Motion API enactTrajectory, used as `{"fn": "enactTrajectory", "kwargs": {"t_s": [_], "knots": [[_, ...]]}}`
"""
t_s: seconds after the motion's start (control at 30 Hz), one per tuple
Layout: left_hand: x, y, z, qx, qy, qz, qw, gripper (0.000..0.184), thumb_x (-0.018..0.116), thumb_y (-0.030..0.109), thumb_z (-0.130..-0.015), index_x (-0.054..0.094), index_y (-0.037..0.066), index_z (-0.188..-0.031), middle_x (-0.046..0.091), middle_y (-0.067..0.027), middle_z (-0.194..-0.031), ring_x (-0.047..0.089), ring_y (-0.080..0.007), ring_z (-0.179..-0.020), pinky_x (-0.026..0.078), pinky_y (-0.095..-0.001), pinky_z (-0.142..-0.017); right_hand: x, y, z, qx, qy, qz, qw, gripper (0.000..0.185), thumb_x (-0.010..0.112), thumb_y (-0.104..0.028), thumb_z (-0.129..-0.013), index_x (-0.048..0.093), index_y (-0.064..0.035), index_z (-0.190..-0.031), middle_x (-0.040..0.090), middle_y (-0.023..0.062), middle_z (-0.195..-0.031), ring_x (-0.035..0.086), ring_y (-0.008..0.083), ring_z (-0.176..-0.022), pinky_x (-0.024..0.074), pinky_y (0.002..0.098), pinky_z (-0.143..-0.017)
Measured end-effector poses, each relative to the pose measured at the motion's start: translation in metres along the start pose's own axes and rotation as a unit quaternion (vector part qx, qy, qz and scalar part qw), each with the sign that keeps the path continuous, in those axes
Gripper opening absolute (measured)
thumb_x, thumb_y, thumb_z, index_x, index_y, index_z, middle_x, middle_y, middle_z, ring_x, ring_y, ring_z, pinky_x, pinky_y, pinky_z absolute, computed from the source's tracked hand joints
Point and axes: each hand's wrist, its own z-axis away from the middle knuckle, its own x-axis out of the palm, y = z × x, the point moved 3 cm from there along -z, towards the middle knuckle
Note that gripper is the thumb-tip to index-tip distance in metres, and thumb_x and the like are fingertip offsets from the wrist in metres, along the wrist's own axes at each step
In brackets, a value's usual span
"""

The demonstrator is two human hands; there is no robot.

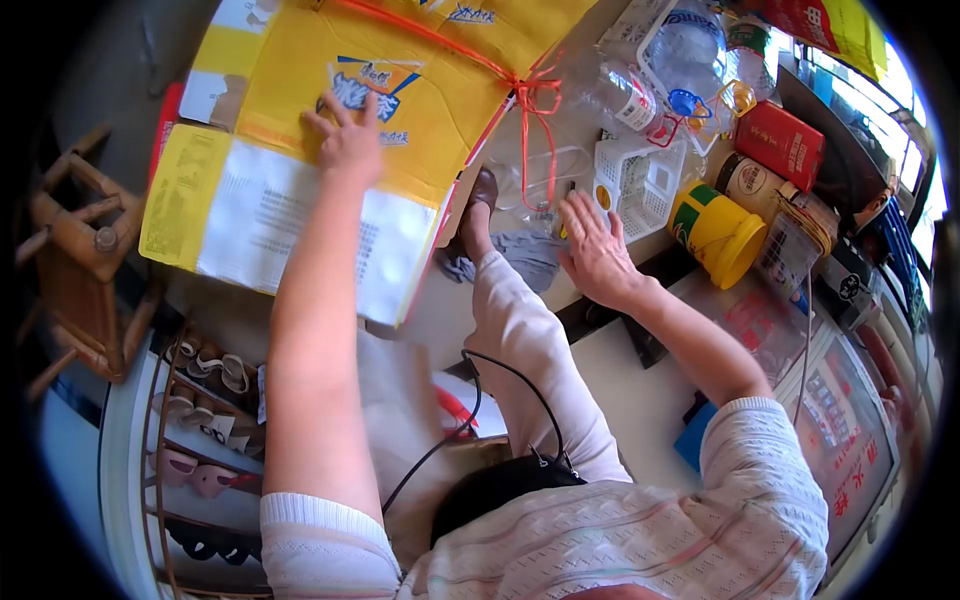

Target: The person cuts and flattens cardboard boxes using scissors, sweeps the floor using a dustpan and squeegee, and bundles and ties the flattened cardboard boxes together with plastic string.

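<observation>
A large yellow cardboard box (290, 60), with white printed panels and flaps, fills the upper left of the head view. Red string (440, 42) runs across it and is tied in a bow near its right edge. My left hand (350, 140) is over the printed front with fingers spread, seemingly resting on the cardboard. To the right, my right hand (600, 250) has its fingers stretched out, holding nothing visible. It is just in front of a white plastic basket (650, 185); whether they touch is unclear. A grey cloth (525, 258) lies beside my shoe (481, 200).
Clear plastic bottles (628, 98) stand past the basket. A yellow bucket (728, 245) and red box (780, 145) are on the right. On the left are a wooden stool (85, 225) and a shoe rack (165, 470). A black cord (430, 455) hangs near my lap.
</observation>
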Motion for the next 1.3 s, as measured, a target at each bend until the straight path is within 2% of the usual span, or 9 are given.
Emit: {"fn": "enactTrajectory", "kwargs": {"t_s": [0.1,0.17,0.3,0.5,0.63,0.83,1.03,1.2,1.3], "knots": [[0.008,0.000,-0.005,-0.003,0.007,-0.013,1.000,0.087,0.056,0.002,-0.072,0.009,0.025,-0.141,-0.001,-0.0284,-0.142,0.014,-0.0561,-0.124,0.043,-0.0410,-0.091,-0.022,0.019,-0.034,-0.014,-0.295,-0.044,0.954,0.040,0.053,-0.011,-0.078,0.051,-0.0086,-0.118,0.054,0.0190,-0.113,0.059,0.0288,-0.093,0.0463,0.0384,-0.082],[0.005,0.002,-0.002,-0.008,-0.002,-0.018,1.000,0.086,0.056,0.002,-0.072,0.009,0.025,-0.141,-0.001,-0.0287,-0.141,0.015,-0.0564,-0.123,0.043,-0.0409,-0.091,-0.046,0.063,-0.089,0.009,0.038,-0.119,0.992,0.035,0.052,-0.010,-0.076,0.057,-0.0110,-0.111,0.060,0.0155,-0.103,0.063,0.0290,-0.076,0.0511,0.0326,-0.070],[0.005,0.001,-0.004,0.001,-0.002,-0.027,1.000,0.084,0.054,0.000,-0.073,0.011,0.024,-0.141,0.000,-0.0294,-0.141,0.015,-0.0570,-0.123,0.043,-0.0405,-0.091,0.015,0.094,-0.183,-0.079,0.145,-0.130,0.978,0.032,0.058,-0.018,-0.072,0.060,-0.0101,-0.103,0.062,0.0122,-0.097,0.061,0.0303,-0.081,0.0483,0.0379,-0.072],[0.007,0.003,-0.005,-0.009,0.008,-0.012,1.000,0.081,0.051,-0.001,-0.074,0.012,0.024,-0.141,0.001,-0.0288,-0.141,0.015,-0.0556,-0.124,0.043,-0.0405,-0.091,0.042,0.099,-0.204,0.004,-0.138,-0.098,0.986,0.027,0.055,-0.027,-0.075,0.063,-0.0093,-0.094,0.064,0.0125,-0.082,0.062,0.0304,-0.075,0.0483,0.0383,-0.069],[0.003,0.001,-0.005,-0.013,-0.011,-0.018,1.000,0.081,0.051,0.000,-0.074,0.011,0.024,-0.141,0.001,-0.0281,-0.142,0.016,-0.0552,-0.124,0.043,-0.0408,-0.091,0.026,0.079,-0.148,0.111,-0.006,-0.287,0.952,0.026,0.053,-0.029,-0.077,0.065,-0.0048,-0.080,0.061,0.0148,-0.068,0.062,0.0272,-0.064,0.0478,0.0362,-0.062],[0.004,-0.001,-0.005,-0.006,-0.007,-0.015,1.000,0.083,0.052,0.000,-0.074,0.010,0.026,-0.141,0.000,-0.0267,-0.142,0.016,-0.0544,-0.124,0.043,-0.0405,-0.091,0.020,0.070,-0.039,0.223,-0.063,-0.424,0.876,0.025,0.052,-0.025,-0.081,0.062,-0.0020,-0.077,0.057,0.0089,-0.057,0.052,0.0175,-0.048,0.0421,0.0313,-0.050],[0.007,0.002,-0.007,-0.014,-0.002,-0.007,1.000,0.084,0.053,-0.001,-0.074,0.011,0.026,-0.141,-0.001,-0.0264,-0.143,0.015,-0.0536,-0.125,0.043,-0.0396,-0.091,0.029,0.152,0.027,0.261,-0.126,-0.187,0.939,0.026,0.052,-0.028,-0.084,0.065,-0.0054,-0.086,0.061,0.0069,-0.061,0.061,0.0178,-0.058,0.0466,0.0314,-0.055],[0.000,0.001,-0.002,-0.020,-0.024,0.010,0.999,0.064,0.035,-0.001,-0.085,0.017,0.028,-0.140,-0.007,-0.0230,-0.143,0.006,-0.0535,-0.127,0.042,-0.0372,-0.093,0.018,0.170,0.028,0.386,-0.323,-0.226,0.834,0.024,0.052,-0.019,-0.083,0.062,-0.0050,-0.099,0.064,0.0096,-0.076,0.062,0.0162,-0.057,0.0488,0.0300,-0.056],[0.007,0.000,-0.006,-0.013,-0.005,0.004,1.000,0.080,0.049,-0.003,-0.076,0.011,0.026,-0.141,-0.001,-0.0265,-0.142,0.014,-0.0537,-0.125,0.044,-0.0382,-0.091,0.033,0.210,0.009,0.281,-0.184,-0.026,0.942,0.027,0.055,-0.016,-0.080,0.060,-0.0058,-0.104,0.064,0.0101,-0.083,0.063,0.0176,-0.063,0.0500,0.0296,-0.058]]}}
